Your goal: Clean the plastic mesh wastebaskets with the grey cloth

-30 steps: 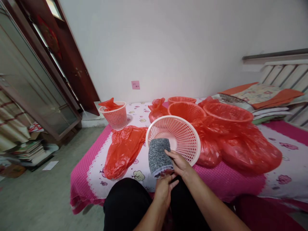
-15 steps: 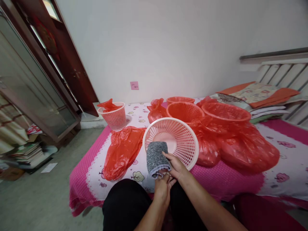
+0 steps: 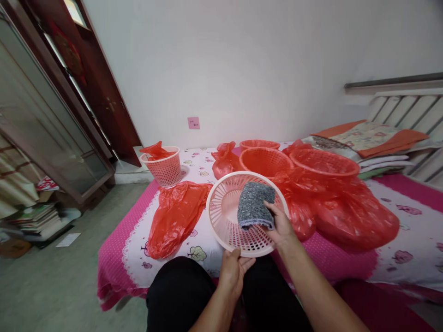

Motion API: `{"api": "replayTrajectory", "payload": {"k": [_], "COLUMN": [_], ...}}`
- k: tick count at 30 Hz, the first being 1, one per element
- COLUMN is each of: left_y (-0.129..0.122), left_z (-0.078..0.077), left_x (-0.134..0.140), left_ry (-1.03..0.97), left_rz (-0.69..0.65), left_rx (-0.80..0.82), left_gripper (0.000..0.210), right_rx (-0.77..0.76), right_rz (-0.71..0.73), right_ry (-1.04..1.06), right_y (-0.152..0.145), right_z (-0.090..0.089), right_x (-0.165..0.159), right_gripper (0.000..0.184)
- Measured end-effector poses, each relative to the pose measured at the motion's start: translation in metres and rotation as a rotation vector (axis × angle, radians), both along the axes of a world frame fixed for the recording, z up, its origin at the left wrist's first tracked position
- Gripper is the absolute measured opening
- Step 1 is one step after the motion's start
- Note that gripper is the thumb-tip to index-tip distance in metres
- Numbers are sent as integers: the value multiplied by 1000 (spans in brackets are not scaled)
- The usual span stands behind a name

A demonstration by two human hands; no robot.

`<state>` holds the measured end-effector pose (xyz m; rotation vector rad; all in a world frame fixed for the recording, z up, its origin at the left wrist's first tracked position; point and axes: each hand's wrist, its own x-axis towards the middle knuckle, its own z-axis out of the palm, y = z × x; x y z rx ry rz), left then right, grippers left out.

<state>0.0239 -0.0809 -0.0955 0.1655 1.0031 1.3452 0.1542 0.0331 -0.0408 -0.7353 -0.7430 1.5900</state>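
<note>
My right hand (image 3: 279, 225) pinches a speckled grey cloth (image 3: 255, 203) with a pale overlocked edge, holding it over the mouth of a light pink plastic basket (image 3: 221, 200). The basket has a perforated wall and tips toward me at the front of the bed. At its near rim, my left hand (image 3: 234, 272) grips the edge, thumb on top and fingers below. To the basket's left, a red plastic bag (image 3: 176, 219) lies flat on the bed sheet.
Several baskets lined with red bags, among them one basket (image 3: 266, 161), stand behind and to the right. Another pink basket (image 3: 163, 170) is at the far left corner of the bed (image 3: 131, 249). Folded textiles (image 3: 374, 138) are stacked beside the radiator (image 3: 398, 108).
The grey cloth has moved right and slightly up in my right hand, over the basket. My left hand has left the cloth and now holds the basket's near rim.
</note>
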Motion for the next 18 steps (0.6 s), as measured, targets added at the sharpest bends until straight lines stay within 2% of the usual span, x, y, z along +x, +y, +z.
{"api": "replayTrajectory", "payload": {"k": [2, 4, 9, 13, 15, 18], "left_y": [0, 0, -1, -2, -3, -3], "left_z": [-1, -2, 0, 1, 0, -1], "left_x": [0, 0, 0, 1, 1, 2], "left_ry": [7, 27, 41, 28, 33, 56], "left_rz": [0, -3, 5, 1, -8, -9], "left_rx": [25, 24, 6, 6, 7, 30], "left_gripper": [30, 30, 31, 33, 33, 27], "right_rx": [25, 105, 472, 567, 571, 540], "right_rz": [-72, -123, -245, -191, -116, 31], "right_ry": [-60, -242, -1005, -1401, -1510, -1606], "right_y": [-4, -5, 4, 12, 17, 31], "right_z": [3, 3, -2, 3, 8, 11], "right_x": [0, 0, 0, -9, -16, -27], "right_gripper": [41, 40, 29, 37, 39, 33]}}
